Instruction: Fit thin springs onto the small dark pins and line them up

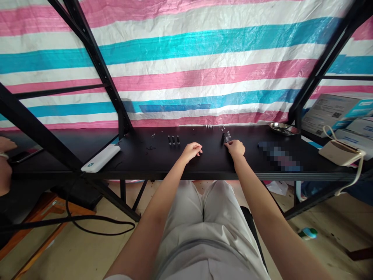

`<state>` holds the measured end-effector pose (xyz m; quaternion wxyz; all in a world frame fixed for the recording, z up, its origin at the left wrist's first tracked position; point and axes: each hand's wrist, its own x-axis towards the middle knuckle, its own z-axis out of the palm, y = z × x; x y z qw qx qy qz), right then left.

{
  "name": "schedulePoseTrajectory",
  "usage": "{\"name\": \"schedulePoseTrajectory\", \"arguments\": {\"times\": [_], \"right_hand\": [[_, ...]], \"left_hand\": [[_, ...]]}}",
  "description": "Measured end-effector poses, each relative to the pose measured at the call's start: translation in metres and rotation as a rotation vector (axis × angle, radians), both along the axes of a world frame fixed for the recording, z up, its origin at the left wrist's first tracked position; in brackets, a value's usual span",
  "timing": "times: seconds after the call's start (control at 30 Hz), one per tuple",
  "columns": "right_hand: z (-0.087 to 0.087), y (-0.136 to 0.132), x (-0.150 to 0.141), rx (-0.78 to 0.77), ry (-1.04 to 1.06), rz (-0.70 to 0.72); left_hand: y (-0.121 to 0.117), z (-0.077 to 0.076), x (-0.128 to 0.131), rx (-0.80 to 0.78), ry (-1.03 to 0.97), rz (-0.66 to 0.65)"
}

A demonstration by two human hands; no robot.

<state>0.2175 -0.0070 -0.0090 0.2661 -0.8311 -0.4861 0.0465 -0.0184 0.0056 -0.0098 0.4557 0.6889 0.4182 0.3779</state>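
My left hand (192,151) is over the middle of the black table, fingers loosely bent and slightly apart, with nothing visible in them. To its left, three small black cylinders with pale ends (173,140) stand in a row. My right hand (237,149) has thumb and index finger pinched at a cluster of small clear tubes (228,136), apparently on one of them. Beside the cluster is a small black cylinder (223,138). The right fingertips partly cover the lower end of the cluster.
A white power-bank-like device (101,158) lies on the left. Tiny white pieces (210,126) line the back edge. On the right are a round metal dish (284,128), a blurred-out object (279,156), a beige pouch (341,151) and boxes (329,112). Another person's hand (7,144) is far left.
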Motion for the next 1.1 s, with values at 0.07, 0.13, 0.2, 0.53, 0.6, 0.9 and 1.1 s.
{"name": "schedulePoseTrajectory", "arguments": {"times": [0.07,0.13,0.2,0.53,0.6,0.9,1.1], "right_hand": [[0.000,-0.003,-0.001,0.002,-0.011,0.004],[0.000,-0.006,-0.001,0.006,-0.024,0.002],[-0.001,-0.008,-0.002,0.006,-0.036,-0.005],[0.002,-0.015,-0.017,0.100,-0.054,0.048],[0.001,-0.015,-0.018,0.126,-0.079,0.066],[0.000,-0.014,-0.019,0.124,-0.119,0.095],[0.000,-0.014,-0.019,0.119,-0.132,0.092]], "left_hand": [[0.001,0.000,0.000,0.009,-0.031,0.024],[0.002,0.000,-0.002,0.053,-0.088,0.110],[0.004,0.001,-0.005,0.118,-0.165,0.268],[0.010,0.003,-0.013,0.046,-0.373,0.578],[0.010,0.002,-0.012,0.034,-0.382,0.574],[0.011,0.004,-0.010,-0.057,-0.440,0.522],[0.008,0.008,-0.008,-0.063,-0.430,0.499]]}}
